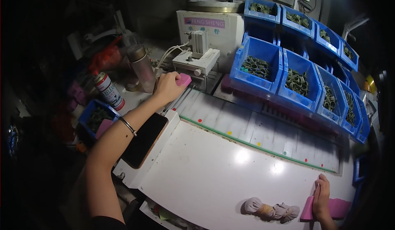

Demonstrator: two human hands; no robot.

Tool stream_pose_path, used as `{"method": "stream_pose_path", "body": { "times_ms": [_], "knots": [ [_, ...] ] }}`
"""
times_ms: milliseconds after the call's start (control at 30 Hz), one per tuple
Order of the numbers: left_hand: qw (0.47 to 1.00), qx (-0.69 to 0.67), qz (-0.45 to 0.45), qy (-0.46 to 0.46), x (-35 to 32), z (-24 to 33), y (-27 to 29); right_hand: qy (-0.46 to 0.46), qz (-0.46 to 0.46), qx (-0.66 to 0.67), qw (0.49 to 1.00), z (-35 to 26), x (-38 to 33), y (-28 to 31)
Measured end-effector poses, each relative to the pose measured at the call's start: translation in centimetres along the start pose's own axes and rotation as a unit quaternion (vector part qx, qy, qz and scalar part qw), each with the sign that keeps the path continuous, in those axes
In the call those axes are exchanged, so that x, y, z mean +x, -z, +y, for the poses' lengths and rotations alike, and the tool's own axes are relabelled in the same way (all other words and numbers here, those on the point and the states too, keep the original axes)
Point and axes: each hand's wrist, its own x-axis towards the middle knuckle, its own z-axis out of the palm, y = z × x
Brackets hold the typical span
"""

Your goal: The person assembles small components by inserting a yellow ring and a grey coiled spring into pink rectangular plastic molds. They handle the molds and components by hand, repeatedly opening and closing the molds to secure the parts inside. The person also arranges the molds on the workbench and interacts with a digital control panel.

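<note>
My left hand (166, 88) reaches far across the bench, its fingers closed around a small pink block (184, 79). The block is beside a small white press fixture (197, 61). At the near right, my right hand (321, 197) lies over a flat pink pad (339, 208), fingers stretched out and pointing away from me. Pad shows on both sides of that hand; its palm side is hidden. Left of it lies a grey cloth bundle (277, 210) tied with a tan band. A long pale panel (238, 121) with coloured dots and a green edge runs between my hands.
Blue bins (257, 67) of small dark green ring-like parts stand in tiers at the back right. A dark phone (146, 141) lies under my left forearm. Left of it are a spray can (109, 91), a clear bottle (141, 67) and another blue bin (96, 116).
</note>
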Motion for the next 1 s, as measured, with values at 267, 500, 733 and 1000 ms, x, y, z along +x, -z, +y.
{"method": "stream_pose_path", "body": {
  "times_ms": [267, 500, 733, 1000],
  "knots": [
    [0.996, -0.034, -0.029, -0.076, -1.8, 2.3, -0.7, -0.007, 0.028, -0.086, 0.996, 0.9, 0.5, 2.1],
    [0.987, -0.102, -0.056, -0.108, -4.8, 4.2, -0.6, -0.085, 0.251, -0.262, 0.928, 12.4, 0.5, 12.6],
    [0.974, -0.147, -0.120, -0.121, -10.1, 7.3, -0.9, -0.272, 0.441, -0.248, 0.818, 22.5, -0.6, 21.7],
    [0.946, -0.104, -0.274, -0.137, -11.9, 10.1, -0.4, -0.266, 0.555, -0.044, 0.787, 34.5, -2.0, 26.6]
  ]
}}
